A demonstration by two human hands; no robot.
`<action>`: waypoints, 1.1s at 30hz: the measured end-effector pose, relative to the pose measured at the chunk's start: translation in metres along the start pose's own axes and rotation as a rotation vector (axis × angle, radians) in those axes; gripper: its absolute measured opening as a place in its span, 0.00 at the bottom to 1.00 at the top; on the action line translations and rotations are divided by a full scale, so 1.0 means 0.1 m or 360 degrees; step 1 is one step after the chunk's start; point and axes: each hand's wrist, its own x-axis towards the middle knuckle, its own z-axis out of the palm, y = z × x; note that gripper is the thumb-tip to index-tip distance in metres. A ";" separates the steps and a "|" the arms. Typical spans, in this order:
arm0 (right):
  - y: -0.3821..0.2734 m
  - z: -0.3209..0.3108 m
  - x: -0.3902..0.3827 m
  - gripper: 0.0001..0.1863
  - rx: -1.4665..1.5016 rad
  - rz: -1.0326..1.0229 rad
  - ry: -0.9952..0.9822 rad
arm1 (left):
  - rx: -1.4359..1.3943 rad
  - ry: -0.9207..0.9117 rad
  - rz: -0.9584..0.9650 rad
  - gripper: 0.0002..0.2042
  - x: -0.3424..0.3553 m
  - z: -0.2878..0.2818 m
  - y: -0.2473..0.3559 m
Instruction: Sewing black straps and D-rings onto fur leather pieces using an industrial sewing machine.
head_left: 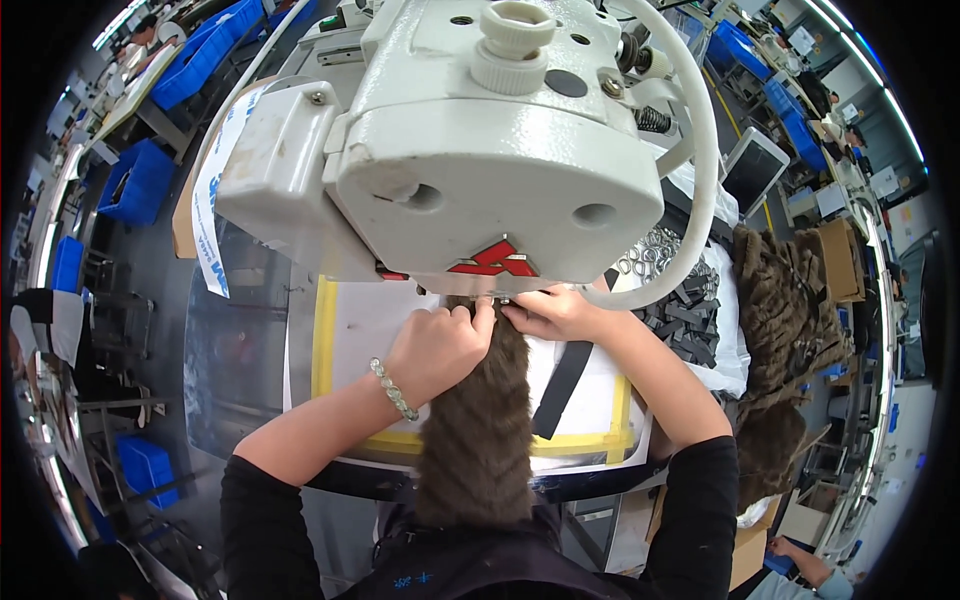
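Observation:
Under the head of a white industrial sewing machine (500,190), a long brown fur strip (474,440) hangs toward me over a white work surface with yellow tape edges (325,350). My left hand (440,340), below a beaded bracelet, has its fingers curled onto the fur's upper end by the presser area. My right hand (550,310) grips that same end from the right, fingertips close to the metal foot. A flat black strip (560,390) lies beside the fur under my right wrist. The machine head partly hides what is between my fingertips.
Small metal rings (650,255) and black pieces (680,315) lie on plastic at the right, beside piled brown fur (785,310) and a cardboard box (837,260). Blue bins (135,180) stand left. A co-worker's arm (805,560) shows at lower right; another person (145,35) is at upper left.

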 end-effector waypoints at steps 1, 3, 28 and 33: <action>0.01 0.01 -0.01 0.10 0.0047 -0.0011 0.0034 | 0.0001 -0.0001 0.0003 0.17 0.01 -0.01 0.01; 0.01 -0.03 0.00 0.10 -0.0066 -0.0037 0.0031 | -0.0033 -0.0024 -0.0021 0.18 0.03 -0.02 0.02; -0.34 -0.50 0.22 0.07 -0.0399 -0.0030 -0.0454 | 0.0038 0.0019 0.0066 0.19 -0.12 -0.03 0.00; -0.73 -0.71 0.22 0.09 0.0212 0.0736 -0.0738 | -0.0209 -0.0014 -0.0018 0.21 -0.18 -0.10 -0.02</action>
